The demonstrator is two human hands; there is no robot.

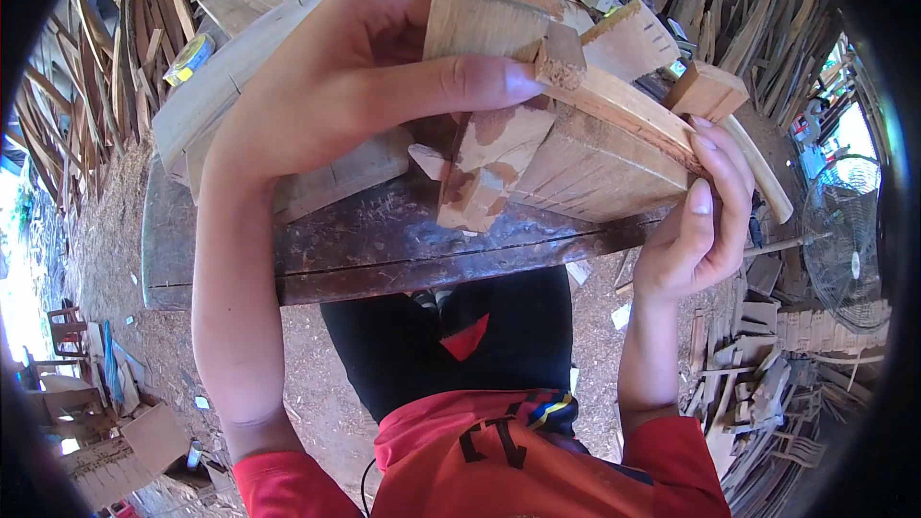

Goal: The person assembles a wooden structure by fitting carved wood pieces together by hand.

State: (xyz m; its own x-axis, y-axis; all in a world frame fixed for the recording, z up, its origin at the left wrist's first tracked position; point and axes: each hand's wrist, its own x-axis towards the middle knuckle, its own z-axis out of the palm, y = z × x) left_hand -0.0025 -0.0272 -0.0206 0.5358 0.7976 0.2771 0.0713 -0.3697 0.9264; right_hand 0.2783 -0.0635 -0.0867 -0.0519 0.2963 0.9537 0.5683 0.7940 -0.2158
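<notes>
As grips hold wood, bench beneath — scuffed

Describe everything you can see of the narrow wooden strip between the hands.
The narrow strip looks like bare, light-brown wood, slightly bowed, with darker streaks along its side. It slants from near the left hand, beside a block with end grain showing, down to the right hand, which touches its other end. Whether it joins that block is unclear. A broader wooden piece shows just below it in view; contact between them cannot be told.
</notes>
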